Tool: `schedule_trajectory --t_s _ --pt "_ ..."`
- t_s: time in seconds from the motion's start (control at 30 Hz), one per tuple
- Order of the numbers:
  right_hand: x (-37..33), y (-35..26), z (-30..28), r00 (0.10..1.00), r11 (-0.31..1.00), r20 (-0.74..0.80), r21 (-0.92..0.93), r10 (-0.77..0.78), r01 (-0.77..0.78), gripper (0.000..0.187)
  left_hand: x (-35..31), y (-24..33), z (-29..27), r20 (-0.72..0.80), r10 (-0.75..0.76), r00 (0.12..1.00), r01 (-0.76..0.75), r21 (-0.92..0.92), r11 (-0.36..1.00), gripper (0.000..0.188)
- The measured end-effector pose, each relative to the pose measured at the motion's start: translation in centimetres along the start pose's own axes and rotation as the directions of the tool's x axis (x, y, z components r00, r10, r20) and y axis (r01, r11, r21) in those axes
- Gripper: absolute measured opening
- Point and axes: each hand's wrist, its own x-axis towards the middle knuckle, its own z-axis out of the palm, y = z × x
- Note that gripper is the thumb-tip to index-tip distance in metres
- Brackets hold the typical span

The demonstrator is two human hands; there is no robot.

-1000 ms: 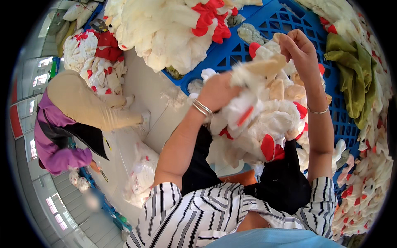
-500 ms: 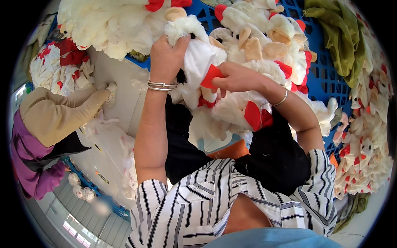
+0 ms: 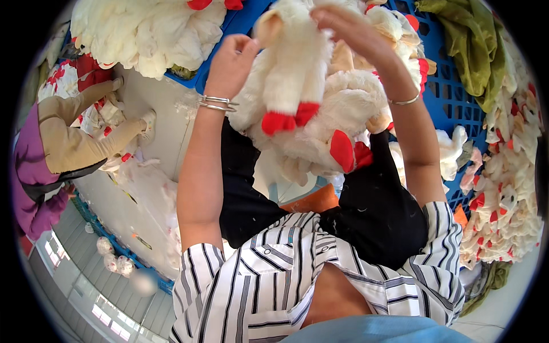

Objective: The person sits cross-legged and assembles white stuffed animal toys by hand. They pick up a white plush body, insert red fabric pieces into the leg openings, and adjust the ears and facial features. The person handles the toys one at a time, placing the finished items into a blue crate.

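Observation:
A limp white plush toy skin (image 3: pixel 294 68), fur outward, hangs between my hands, blurred by motion. Its two red feet point toward me, and a beige ear shows at its upper left. Beside that ear is my left hand (image 3: pixel 231 66), its fingers curled closed; whether they pinch the ear's edge is unclear. My right hand (image 3: pixel 351 34) is at the skin's upper right, somewhat blurred, with fingers stretched out over the fur. Under the hanging skin, more white plush skins (image 3: pixel 320 137) with red feet are heaped above my lap.
Blue plastic crates (image 3: pixel 457 108) stand beyond and beside the heap. Green cloth (image 3: pixel 466 46) drapes over the right one. White fluffy pieces (image 3: pixel 148 34) fill the far left, and more plush skins (image 3: pixel 506 194) lie at right. Another person (image 3: pixel 63 137) is at left.
The plush toy skin has gone from a white smooth side showing to fur showing, feet toward me. My right hand has moved up and away; my left hand has shifted slightly. The other person has moved.

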Motion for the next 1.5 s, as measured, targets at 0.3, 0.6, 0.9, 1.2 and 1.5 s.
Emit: schedule_trajectory --t_s 0.3,0.6,0.9,1.2,1.5 --pt "-4.1 4.9 7.2 0.948 0.943 0.204 -0.279 0.243 -0.182 0.078 -3.1 -0.8 4.0 0.442 -0.257 0.859 -0.001 0.503 0.864 0.082" --pt "-2.4 6.8 14.1 0.971 0.949 0.082 -0.246 0.225 -0.199 0.080 -1.4 -8.4 3.0 0.035 -0.152 0.988 0.098 0.615 0.782 0.076" --pt "-1.2 12.7 5.8 0.928 0.953 -0.248 0.193 0.278 -0.234 0.028 2.6 -9.2 -5.0 -0.267 -0.364 0.892 0.389 0.045 0.920 0.030" --pt "-4.8 -1.5 -7.7 0.848 0.957 -0.482 -0.275 -0.220 0.092 0.023 -0.7 3.6 -9.9 -0.267 -0.142 0.953 -0.164 -0.849 0.502 0.027" --pt "-4.2 -2.8 8.7 0.965 0.936 0.259 -0.327 -0.040 0.127 0.043 -6.7 7.6 -1.5 0.199 0.143 0.970 0.076 -0.799 0.596 0.031"
